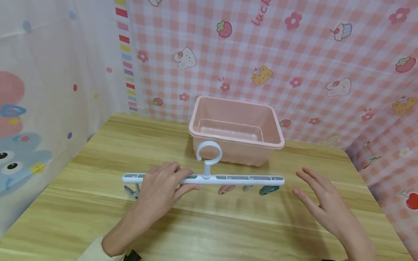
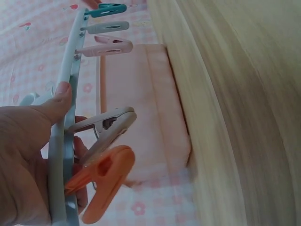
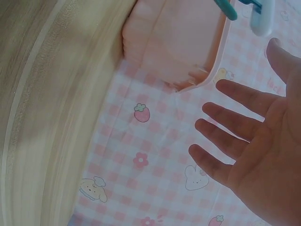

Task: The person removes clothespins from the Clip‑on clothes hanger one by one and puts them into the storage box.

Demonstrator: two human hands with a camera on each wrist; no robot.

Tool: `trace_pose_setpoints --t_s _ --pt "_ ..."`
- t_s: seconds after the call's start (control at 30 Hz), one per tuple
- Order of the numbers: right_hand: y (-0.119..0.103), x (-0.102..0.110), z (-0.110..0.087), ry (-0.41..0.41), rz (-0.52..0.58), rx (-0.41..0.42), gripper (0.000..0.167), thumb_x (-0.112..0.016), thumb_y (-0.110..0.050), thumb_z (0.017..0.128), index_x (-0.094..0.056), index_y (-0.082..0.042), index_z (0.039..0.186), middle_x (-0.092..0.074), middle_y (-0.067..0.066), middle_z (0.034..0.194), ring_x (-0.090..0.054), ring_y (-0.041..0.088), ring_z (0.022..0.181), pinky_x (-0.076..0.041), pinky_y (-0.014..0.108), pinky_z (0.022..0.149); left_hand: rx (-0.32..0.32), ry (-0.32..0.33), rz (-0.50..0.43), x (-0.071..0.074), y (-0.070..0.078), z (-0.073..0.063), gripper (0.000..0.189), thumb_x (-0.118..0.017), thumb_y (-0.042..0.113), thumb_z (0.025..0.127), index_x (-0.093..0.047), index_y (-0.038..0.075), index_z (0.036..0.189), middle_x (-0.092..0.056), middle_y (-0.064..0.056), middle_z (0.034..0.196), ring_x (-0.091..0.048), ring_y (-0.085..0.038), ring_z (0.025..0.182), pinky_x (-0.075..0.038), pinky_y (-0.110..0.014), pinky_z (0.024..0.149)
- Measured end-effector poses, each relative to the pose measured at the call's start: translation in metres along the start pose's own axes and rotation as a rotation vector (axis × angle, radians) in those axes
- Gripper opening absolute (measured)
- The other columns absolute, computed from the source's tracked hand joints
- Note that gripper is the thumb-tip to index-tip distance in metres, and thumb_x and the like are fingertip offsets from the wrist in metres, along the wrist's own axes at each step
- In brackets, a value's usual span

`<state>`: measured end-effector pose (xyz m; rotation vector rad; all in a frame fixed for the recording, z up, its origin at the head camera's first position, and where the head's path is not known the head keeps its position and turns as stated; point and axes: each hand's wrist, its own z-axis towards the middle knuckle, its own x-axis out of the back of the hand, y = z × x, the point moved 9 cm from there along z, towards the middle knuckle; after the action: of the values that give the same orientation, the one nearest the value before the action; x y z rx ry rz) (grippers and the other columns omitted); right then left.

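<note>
A pale blue-white clip hanger (image 1: 245,179) with a round hook (image 1: 218,159) is held level above the table. My left hand (image 1: 163,185) grips its bar left of the hook, thumb in front. Below the bar hang clothespins: an orange one (image 2: 110,183) and a beige-grey one (image 2: 106,129) near my left hand, then a pink one (image 2: 106,47), a light grey one (image 2: 107,27) and a teal one (image 2: 109,10) toward the other end. My right hand (image 1: 326,203) is beyond the bar's right end, apart from it, fingers spread and holding nothing.
Behind the hanger a pink plastic bin (image 1: 235,148) stands on the wooden table (image 1: 209,232). A pink checked cloth (image 1: 212,47) hangs at the back and right, and a white patterned cloth (image 1: 58,72) at the left.
</note>
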<state>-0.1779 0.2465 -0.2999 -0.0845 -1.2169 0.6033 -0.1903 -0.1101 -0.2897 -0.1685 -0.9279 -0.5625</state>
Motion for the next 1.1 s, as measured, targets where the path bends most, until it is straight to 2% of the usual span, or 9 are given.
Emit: trace_pose_setpoints --t_s 0.13,0.3,0.4,0.53,0.63,0.7,0.83,1.0,1.1 --pt "0.002 0.003 -0.005 0.022 -0.004 -0.004 0.053 -0.069 -0.023 0.096 -0.052 -0.012 0.145 -0.045 0.023 0.151 -0.042 0.051 0.134 -0.035 0.071 0.099 -0.013 -0.05 -0.03 -0.006 0.004 0.004 0.035 -0.071 0.055 0.082 -0.069 0.022 0.095 -0.066 0.006 0.082 -0.059 -0.011 0.072 -0.048 -0.028 0.059" --pt "0.006 0.005 -0.01 0.036 -0.016 -0.013 0.053 -0.068 -0.023 0.096 -0.052 -0.011 0.145 -0.046 0.023 0.15 -0.043 0.05 0.133 -0.035 0.07 0.099 -0.025 -0.099 -0.087 -0.012 0.009 0.008 0.03 -0.071 0.047 0.088 -0.062 0.018 0.091 -0.068 0.007 0.084 -0.063 -0.012 0.079 -0.047 -0.03 0.064" --pt "0.009 0.006 -0.013 0.035 -0.016 -0.029 0.053 -0.068 -0.024 0.096 -0.051 -0.012 0.145 -0.045 0.023 0.151 -0.042 0.05 0.134 -0.034 0.071 0.099 -0.03 -0.113 -0.114 -0.015 0.011 0.011 0.029 -0.073 0.045 0.089 -0.06 0.018 0.088 -0.064 0.009 0.077 -0.057 -0.008 0.071 -0.044 -0.027 0.062" --pt "0.011 0.008 -0.019 0.039 -0.024 -0.05 0.053 -0.068 -0.024 0.096 -0.051 -0.012 0.145 -0.045 0.022 0.152 -0.042 0.049 0.135 -0.035 0.07 0.099 -0.036 -0.14 -0.162 -0.02 0.014 0.014 0.03 -0.072 0.047 0.09 -0.059 0.021 0.083 -0.052 0.013 0.068 -0.042 -0.003 0.061 -0.039 -0.022 0.058" --pt "0.01 0.01 -0.019 0.048 -0.043 -0.048 0.054 -0.068 -0.025 0.096 -0.051 -0.014 0.146 -0.047 0.02 0.151 -0.044 0.047 0.134 -0.036 0.067 0.099 -0.055 -0.15 -0.17 -0.023 0.016 0.016 0.029 -0.07 0.048 0.091 -0.062 0.021 0.085 -0.056 0.014 0.073 -0.043 -0.002 0.062 -0.041 -0.021 0.058" --pt "0.008 0.01 -0.017 0.05 -0.054 -0.039 0.055 -0.068 -0.026 0.096 -0.05 -0.015 0.147 -0.048 0.018 0.151 -0.045 0.045 0.134 -0.037 0.065 0.1 -0.075 -0.132 -0.16 -0.022 0.018 0.016 0.028 -0.071 0.046 0.091 -0.065 0.02 0.088 -0.061 0.012 0.078 -0.047 -0.003 0.064 -0.043 -0.021 0.059" --pt "0.002 0.003 -0.005 0.03 -0.027 -0.031 0.054 -0.066 -0.027 0.098 -0.05 -0.015 0.147 -0.051 0.014 0.15 -0.047 0.041 0.137 -0.038 0.063 0.104 -0.112 -0.037 -0.131 -0.01 0.019 0.015 0.027 -0.075 0.044 0.088 -0.067 0.018 0.089 -0.066 0.01 0.082 -0.051 -0.004 0.064 -0.045 -0.022 0.056" --pt "0.001 -0.014 0.007 -0.034 0.106 -0.042 0.047 -0.062 -0.024 0.101 -0.051 -0.015 0.146 -0.056 0.011 0.146 -0.053 0.036 0.134 -0.045 0.059 0.105 -0.113 0.081 -0.17 0.007 0.013 0.013 0.024 -0.077 0.042 0.085 -0.07 0.019 0.088 -0.067 0.011 0.078 -0.049 -0.001 0.059 -0.04 -0.018 0.051" --pt "-0.001 -0.024 0.013 -0.067 0.215 -0.042 0.042 -0.058 -0.02 0.102 -0.052 -0.021 0.144 -0.061 0.005 0.14 -0.059 0.026 0.127 -0.05 0.051 0.102 -0.121 0.136 -0.178 0.018 0.009 0.013 0.023 -0.079 0.04 0.083 -0.071 0.019 0.088 -0.071 0.011 0.08 -0.052 -0.001 0.059 -0.04 -0.018 0.049"
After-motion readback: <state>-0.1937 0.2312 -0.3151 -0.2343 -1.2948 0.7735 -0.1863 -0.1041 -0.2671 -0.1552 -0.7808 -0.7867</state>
